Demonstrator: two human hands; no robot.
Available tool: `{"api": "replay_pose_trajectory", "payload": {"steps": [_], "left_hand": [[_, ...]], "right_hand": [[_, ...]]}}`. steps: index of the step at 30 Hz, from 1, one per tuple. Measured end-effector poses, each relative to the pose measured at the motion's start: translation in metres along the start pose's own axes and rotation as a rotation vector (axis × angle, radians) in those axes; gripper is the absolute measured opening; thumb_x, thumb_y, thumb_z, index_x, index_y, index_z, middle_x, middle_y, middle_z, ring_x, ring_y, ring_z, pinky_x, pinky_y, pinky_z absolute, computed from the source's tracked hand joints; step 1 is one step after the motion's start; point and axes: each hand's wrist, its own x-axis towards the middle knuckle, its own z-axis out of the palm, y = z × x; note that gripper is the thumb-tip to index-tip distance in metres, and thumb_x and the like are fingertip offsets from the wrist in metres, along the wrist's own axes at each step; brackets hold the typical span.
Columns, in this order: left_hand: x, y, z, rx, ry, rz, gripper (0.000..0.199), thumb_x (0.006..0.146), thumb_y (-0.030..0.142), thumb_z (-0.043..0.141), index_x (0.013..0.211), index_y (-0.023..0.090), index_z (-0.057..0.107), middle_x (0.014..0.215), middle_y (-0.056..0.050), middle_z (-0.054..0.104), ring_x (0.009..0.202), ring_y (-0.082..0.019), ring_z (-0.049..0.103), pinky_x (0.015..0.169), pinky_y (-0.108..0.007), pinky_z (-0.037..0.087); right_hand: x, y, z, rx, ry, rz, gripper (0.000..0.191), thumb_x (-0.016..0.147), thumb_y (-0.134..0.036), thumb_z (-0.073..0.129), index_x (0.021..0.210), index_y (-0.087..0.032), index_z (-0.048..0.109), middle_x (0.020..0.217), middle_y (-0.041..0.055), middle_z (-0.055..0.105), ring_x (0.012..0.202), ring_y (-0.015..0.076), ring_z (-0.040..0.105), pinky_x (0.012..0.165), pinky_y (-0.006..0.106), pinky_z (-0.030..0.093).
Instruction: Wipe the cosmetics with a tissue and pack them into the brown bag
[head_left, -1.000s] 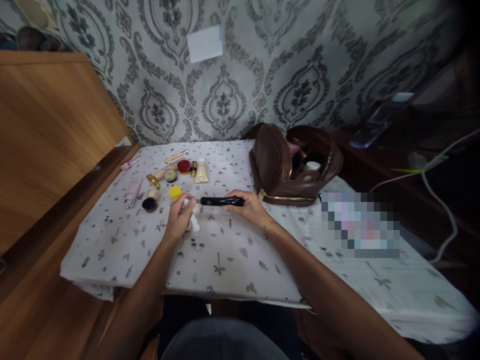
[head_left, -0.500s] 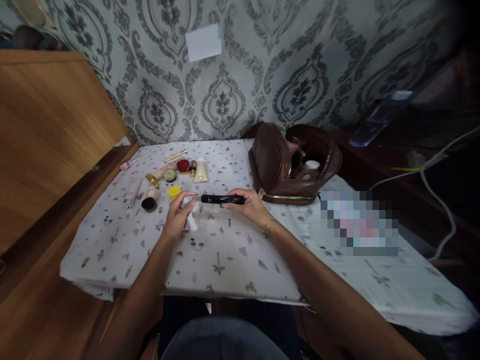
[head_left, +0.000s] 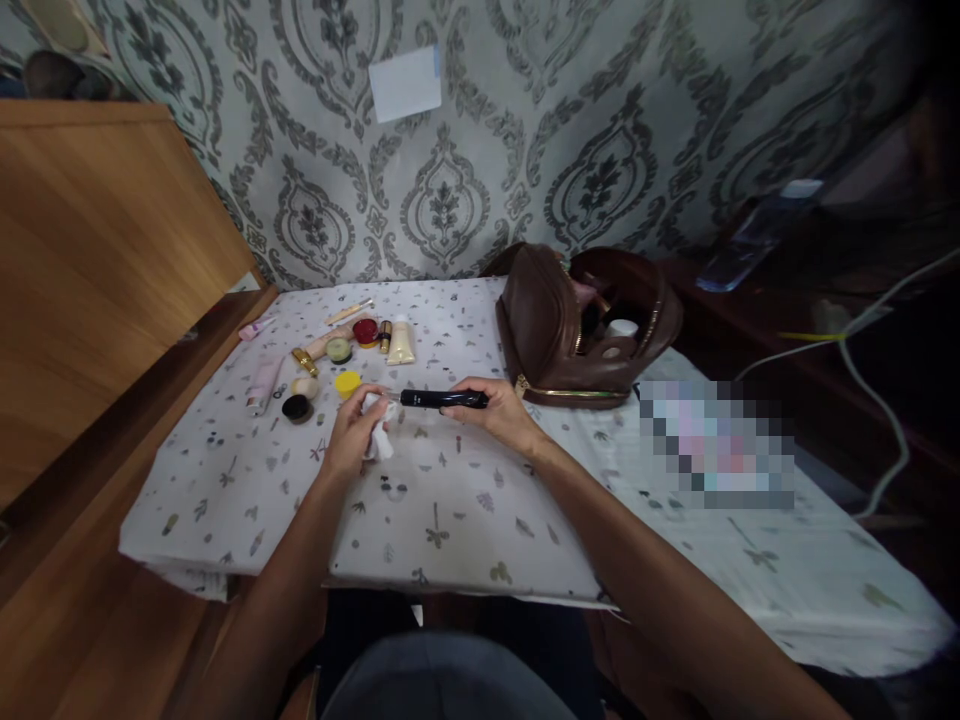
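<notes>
My right hand (head_left: 495,410) grips the right end of a glossy black tube (head_left: 442,399), held level above the patterned cloth. At the tube's left end, my left hand (head_left: 356,425) is closed on a crumpled white tissue (head_left: 380,440); a thin clear or silvery part of the tube runs into its fingers. Just beyond the left hand lies a yellow round lid (head_left: 348,384). A black round jar (head_left: 297,408) sits to its left, with a pink tube (head_left: 264,385) farther left.
Behind the hands are a cream tube (head_left: 401,342), a red jar (head_left: 365,332), a green-topped jar (head_left: 339,350) and a gold-capped tube (head_left: 304,361). An open brown bag (head_left: 555,340) stands right of them. A blurred-out item (head_left: 720,440) lies on the right. A wooden cabinet (head_left: 112,280) borders the left.
</notes>
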Motion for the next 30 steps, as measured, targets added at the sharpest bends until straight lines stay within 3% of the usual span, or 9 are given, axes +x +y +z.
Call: {"api": "replay_pose_trajectory", "payload": {"steps": [2,7,13,19,24,30], "left_hand": [[0.0000,0.0007,0.0007,0.011,-0.001,0.012,0.045,0.069,0.055,0.076,0.096,0.022,0.062,0.065,0.006,0.055,0.043,-0.006,0.048,0.034,-0.015,0.032],[-0.0003,-0.0033,0.0005,0.065,0.014,0.012,0.045,0.076,0.063,0.066,0.072,0.020,0.054,0.049,0.009,0.042,0.035,-0.004,0.036,0.033,-0.016,0.029],[-0.0012,0.0011,0.0000,0.041,-0.012,-0.017,0.045,0.070,0.052,0.076,0.102,0.023,0.063,0.058,0.007,0.054,0.039,-0.006,0.044,0.035,-0.016,0.032],[-0.0007,-0.0018,0.0007,0.043,-0.014,-0.008,0.040,0.075,0.059,0.069,0.077,0.021,0.056,0.051,0.008,0.047,0.036,-0.004,0.038,0.035,-0.015,0.029],[-0.0005,-0.0017,0.0003,0.010,-0.035,-0.004,0.045,0.067,0.059,0.076,0.086,0.022,0.057,0.053,0.008,0.049,0.038,-0.006,0.041,0.035,-0.016,0.032],[-0.0018,-0.0020,0.0010,0.020,-0.005,0.027,0.041,0.075,0.060,0.068,0.084,0.022,0.056,0.053,0.009,0.048,0.038,-0.004,0.039,0.036,-0.015,0.030]], "right_hand": [[0.0001,0.0001,0.0002,0.005,0.001,0.000,0.040,0.062,-0.053,0.080,0.075,-0.017,0.068,0.065,-0.0030,0.054,0.062,0.0114,0.045,0.061,0.026,0.035],[0.0002,0.0008,0.0012,-0.001,-0.010,-0.003,0.040,0.061,-0.053,0.081,0.075,-0.017,0.069,0.064,-0.0033,0.054,0.062,0.0115,0.046,0.061,0.026,0.036],[-0.0007,-0.0010,0.0004,0.006,-0.003,0.007,0.040,0.062,-0.054,0.079,0.075,-0.017,0.069,0.066,-0.0025,0.055,0.063,0.0118,0.046,0.061,0.026,0.035],[-0.0008,-0.0012,0.0021,0.016,-0.011,0.036,0.042,0.060,-0.054,0.081,0.074,-0.016,0.069,0.064,-0.0031,0.054,0.062,0.0113,0.046,0.060,0.025,0.036],[-0.0020,-0.0047,0.0007,-0.011,-0.019,0.049,0.042,0.063,-0.056,0.078,0.074,-0.016,0.070,0.062,-0.0027,0.053,0.061,0.0114,0.045,0.059,0.025,0.035],[-0.0023,-0.0061,0.0013,-0.005,-0.040,0.058,0.042,0.064,-0.056,0.078,0.074,-0.016,0.069,0.059,-0.0036,0.050,0.058,0.0103,0.042,0.056,0.025,0.032]]}}
